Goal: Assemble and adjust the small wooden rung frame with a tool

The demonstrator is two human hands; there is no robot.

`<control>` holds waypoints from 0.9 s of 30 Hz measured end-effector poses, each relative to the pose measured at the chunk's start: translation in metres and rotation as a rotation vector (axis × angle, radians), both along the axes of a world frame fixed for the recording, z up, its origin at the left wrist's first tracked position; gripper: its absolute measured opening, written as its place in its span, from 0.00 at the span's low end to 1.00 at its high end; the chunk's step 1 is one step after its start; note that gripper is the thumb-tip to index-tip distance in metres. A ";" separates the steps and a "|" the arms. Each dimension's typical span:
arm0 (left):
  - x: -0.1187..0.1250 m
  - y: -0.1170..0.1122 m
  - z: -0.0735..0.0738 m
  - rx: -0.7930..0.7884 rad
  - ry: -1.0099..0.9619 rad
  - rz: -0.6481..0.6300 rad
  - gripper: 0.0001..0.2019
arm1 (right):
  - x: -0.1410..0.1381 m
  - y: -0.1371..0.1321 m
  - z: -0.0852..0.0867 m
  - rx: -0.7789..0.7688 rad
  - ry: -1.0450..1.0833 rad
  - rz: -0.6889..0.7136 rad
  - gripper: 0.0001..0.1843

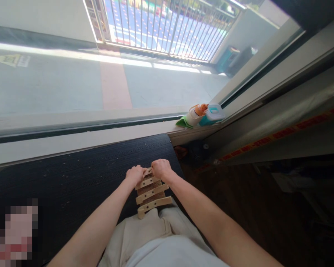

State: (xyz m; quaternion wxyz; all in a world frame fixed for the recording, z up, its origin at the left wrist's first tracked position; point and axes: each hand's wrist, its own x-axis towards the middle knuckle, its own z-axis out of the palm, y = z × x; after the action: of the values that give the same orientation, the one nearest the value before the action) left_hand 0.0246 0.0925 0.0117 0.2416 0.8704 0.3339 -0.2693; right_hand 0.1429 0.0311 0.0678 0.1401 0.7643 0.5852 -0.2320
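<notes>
In the head view, a small brown panel [152, 189] crossed by several pale strips lies at the table's near edge, against my lap. Each strip has dark dots near its middle, and the ends stick out past the panel; the nearest strip curls down at its left end. My left hand [136, 175] is closed on the far left end of the strip panel. Across from it, my right hand [161, 169] grips the far right end, fingers curled. The farthest strip shows between the two hands. My fingertips are partly hidden.
The black table [80, 178] stands against a window sill [100, 139]. On the sill are a white bottle with an orange top [196, 114], a green cloth [184, 122] and a teal container with a pale lid [213, 114]. A pixelated patch [18, 233] covers the lower left.
</notes>
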 end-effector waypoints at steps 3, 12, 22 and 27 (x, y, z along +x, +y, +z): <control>0.001 0.000 -0.001 0.000 0.010 -0.012 0.13 | 0.007 0.006 -0.003 -0.016 0.018 -0.019 0.14; 0.000 -0.001 -0.007 0.044 -0.004 -0.062 0.13 | 0.014 0.004 -0.005 0.059 0.034 0.123 0.12; 0.003 -0.005 -0.010 0.045 0.026 -0.056 0.13 | -0.011 0.000 -0.007 0.056 0.037 0.100 0.10; 0.003 -0.004 -0.006 0.033 0.004 -0.069 0.13 | -0.001 -0.009 -0.009 0.057 0.018 -0.091 0.11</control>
State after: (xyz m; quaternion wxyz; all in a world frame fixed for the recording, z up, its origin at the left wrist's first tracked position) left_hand 0.0273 0.0881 0.0055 0.2172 0.8848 0.3084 -0.2738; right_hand 0.1418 0.0222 0.0586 0.1022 0.7916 0.5575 -0.2283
